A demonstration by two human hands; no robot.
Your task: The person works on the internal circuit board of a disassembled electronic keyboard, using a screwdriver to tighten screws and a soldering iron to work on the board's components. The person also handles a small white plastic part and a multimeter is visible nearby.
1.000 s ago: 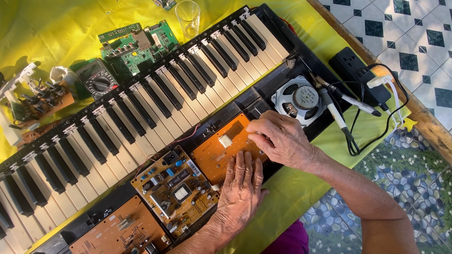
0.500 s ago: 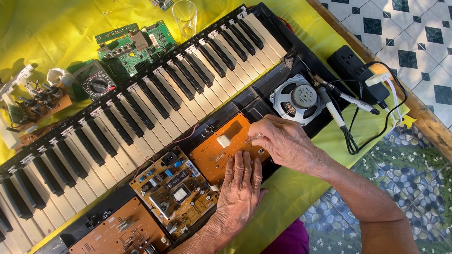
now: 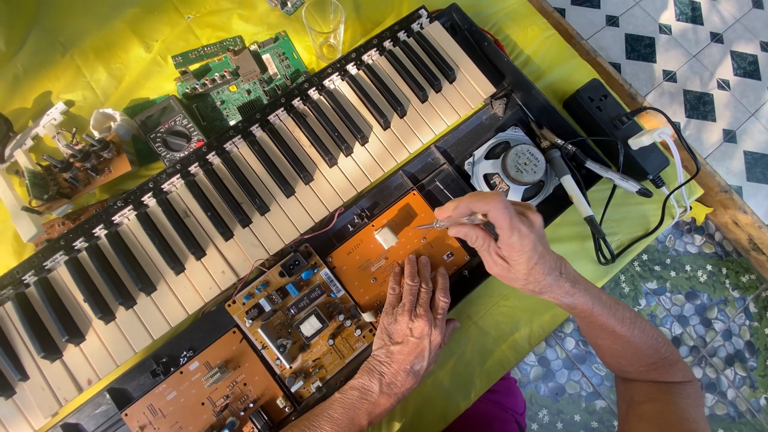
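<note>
A person works on an opened keyboard (image 3: 240, 184) that lies slantwise across a worktop (image 3: 80, 56) covered in yellow cloth. The left hand (image 3: 412, 320) lies flat, palm down, fingers together and stretched out, pressing on the near edge of an orange circuit board (image 3: 392, 240) set in the keyboard's open body. The right hand (image 3: 508, 236) hovers over the same board's right end, its fingers pinched on a thin clear-handled tool (image 3: 452, 223), possibly a small screwdriver, though the tip is too fine to tell. The tool points left toward a small white part on the board.

Just left of the orange board sits a tan circuit board (image 3: 300, 316) crowded with parts, and another orange-brown board (image 3: 204, 392) lies at the lower left. A round grey speaker (image 3: 516, 166) sits at the keyboard's right end, with a soldering iron (image 3: 572, 184) resting beside it. A black power strip (image 3: 612, 124) with a white plug lies near the worktop's right edge. Beyond the keys are a green circuit board (image 3: 236, 68), a black meter with a dial (image 3: 172, 132) and a clear drinking glass (image 3: 324, 28).
</note>
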